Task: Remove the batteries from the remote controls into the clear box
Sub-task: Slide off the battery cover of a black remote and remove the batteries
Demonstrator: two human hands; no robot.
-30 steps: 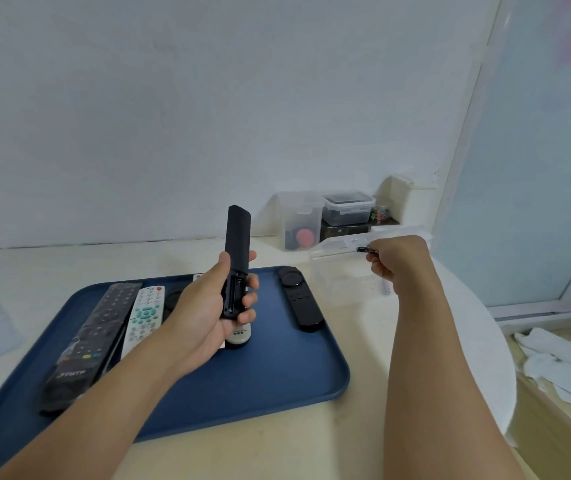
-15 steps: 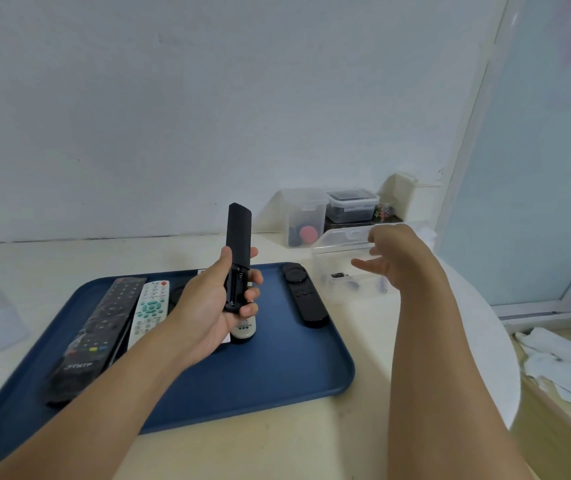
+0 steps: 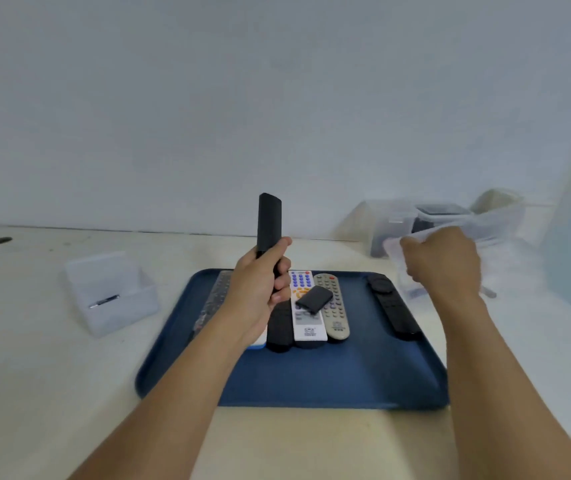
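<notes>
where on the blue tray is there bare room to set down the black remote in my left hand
The near strip of the blue tray, between the remote ends and its front rim, is bare. The gap between the grey remote and the right-hand black remote is narrower. The far middle is crowded.

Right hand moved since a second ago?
Yes. The right hand was above the clear box; now it grips the box's near rim, blurred.

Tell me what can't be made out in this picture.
- Head view: the clear box is blurred and partly behind the right hand; its contents can't be seen.
- Remote: the left hand covers its lower half.
- Leftmost remote on the tray: hidden by the left forearm.
</notes>
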